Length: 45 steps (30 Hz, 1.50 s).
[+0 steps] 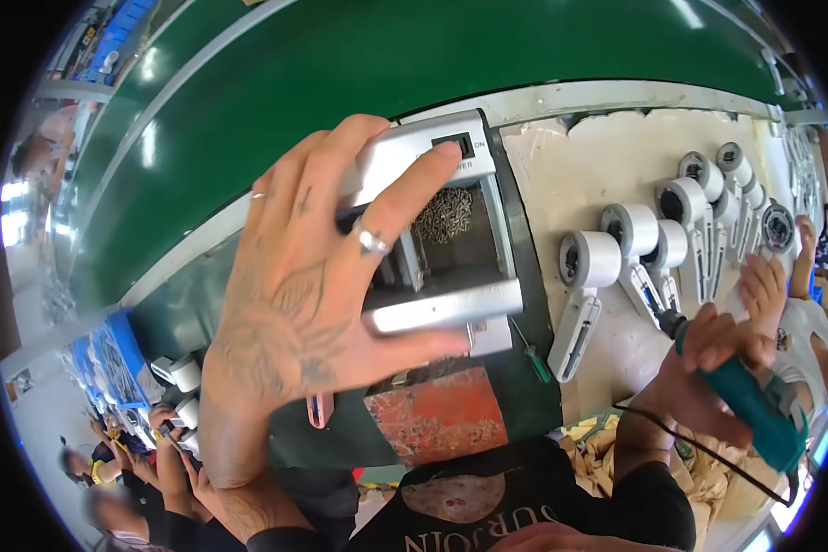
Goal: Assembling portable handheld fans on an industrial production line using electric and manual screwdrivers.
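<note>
My left hand point(290, 294) is spread over a silver screw feeder point(446, 299). Its index fingertip touches the black switch on top, and the thumb stretches along the near silver bar. A pile of small screws point(444, 216) shows in the feeder's bin; the hand hides the feeder's left part. At the right, my right hand point(704, 391) is wrapped round a teal electric screwdriver point(754, 409), which has a black cable. The tool's dark tip is near the white housings with round heads and long handles point(575, 327) that lie on the cardboard.
A small green-handled screwdriver point(535, 363) lies beside the feeder. Nearer me is a worn red plate point(442, 419). A green conveyor belt point(524, 46) runs along the far side. Another person's hand point(764, 285) is at the right, near a black round part point(777, 225); people work at lower left.
</note>
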{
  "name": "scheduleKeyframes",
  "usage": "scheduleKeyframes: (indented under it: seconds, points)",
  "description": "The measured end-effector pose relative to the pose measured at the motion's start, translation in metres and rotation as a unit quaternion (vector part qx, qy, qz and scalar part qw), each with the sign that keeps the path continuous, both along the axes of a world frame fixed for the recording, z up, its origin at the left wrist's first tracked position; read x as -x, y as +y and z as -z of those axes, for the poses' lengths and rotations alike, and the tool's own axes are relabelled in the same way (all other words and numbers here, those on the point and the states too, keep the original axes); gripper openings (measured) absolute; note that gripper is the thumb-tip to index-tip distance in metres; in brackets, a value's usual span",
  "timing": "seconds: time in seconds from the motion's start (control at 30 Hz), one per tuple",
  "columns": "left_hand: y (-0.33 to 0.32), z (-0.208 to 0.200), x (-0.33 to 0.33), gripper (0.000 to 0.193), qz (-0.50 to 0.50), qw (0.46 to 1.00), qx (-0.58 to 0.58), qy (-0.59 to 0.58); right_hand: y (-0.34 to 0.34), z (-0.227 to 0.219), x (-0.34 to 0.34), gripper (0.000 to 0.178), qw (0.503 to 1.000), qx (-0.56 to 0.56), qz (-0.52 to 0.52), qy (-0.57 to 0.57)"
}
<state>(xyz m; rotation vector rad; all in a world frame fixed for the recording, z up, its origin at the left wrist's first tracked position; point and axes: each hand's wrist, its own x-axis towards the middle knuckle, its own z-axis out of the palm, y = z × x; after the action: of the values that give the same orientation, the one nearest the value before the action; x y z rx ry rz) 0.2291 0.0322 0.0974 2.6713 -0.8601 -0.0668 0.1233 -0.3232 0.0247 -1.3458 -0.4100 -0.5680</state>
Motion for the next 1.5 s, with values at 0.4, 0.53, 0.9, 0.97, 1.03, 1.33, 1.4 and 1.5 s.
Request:
scheduleKeyframes:
  seconds: [0.4, 0.53, 0.9, 0.97, 1.03, 1.33, 1.4, 1.5]
  points:
    - [-0.009, 0.004, -0.009, 0.11, -0.021, 0.999, -0.029, 0.001, -0.023, 0.012, -0.068, 0.057, 0.892, 0.045, -0.445, -0.057]
    - [0.016, 0.018, -0.006, 0.115, 0.024, 0.997, -0.044, -0.065, -0.014, 0.02, -0.08, 0.034, 0.796, 0.008, -0.605, -0.034]
    - [0.0, 0.014, -0.007, 0.139, -0.006, 0.998, 0.063, 0.004, 0.046, -0.005, -0.041, 0.039, 0.771, 0.592, -0.192, 0.137]
    - [0.001, 0.018, -0.003, 0.138, -0.019, 0.997, 0.075, 0.016, 0.066, 0.006, -0.031, 0.041, 0.687, 0.701, -0.175, 0.076]
    - [0.001, 0.027, -0.003, 0.138, -0.049, 0.996, 0.077, 0.025, 0.074, 0.014, -0.024, 0.036, 0.634, 0.745, -0.191, 0.087]
    - [0.004, 0.018, 0.0, 0.137, -0.05, 0.996, 0.07, 0.024, 0.071, -0.001, -0.028, 0.016, 0.759, 0.612, -0.139, 0.173]
    - [0.002, 0.019, -0.003, 0.136, -0.045, 0.996, 0.077, 0.025, 0.056, -0.013, -0.024, 0.019, 0.79, 0.523, -0.114, 0.299]
    - [0.005, 0.014, -0.002, 0.136, -0.02, 0.996, 0.08, 0.019, 0.044, -0.037, -0.026, 0.024, 0.835, 0.428, 0.011, 0.344]
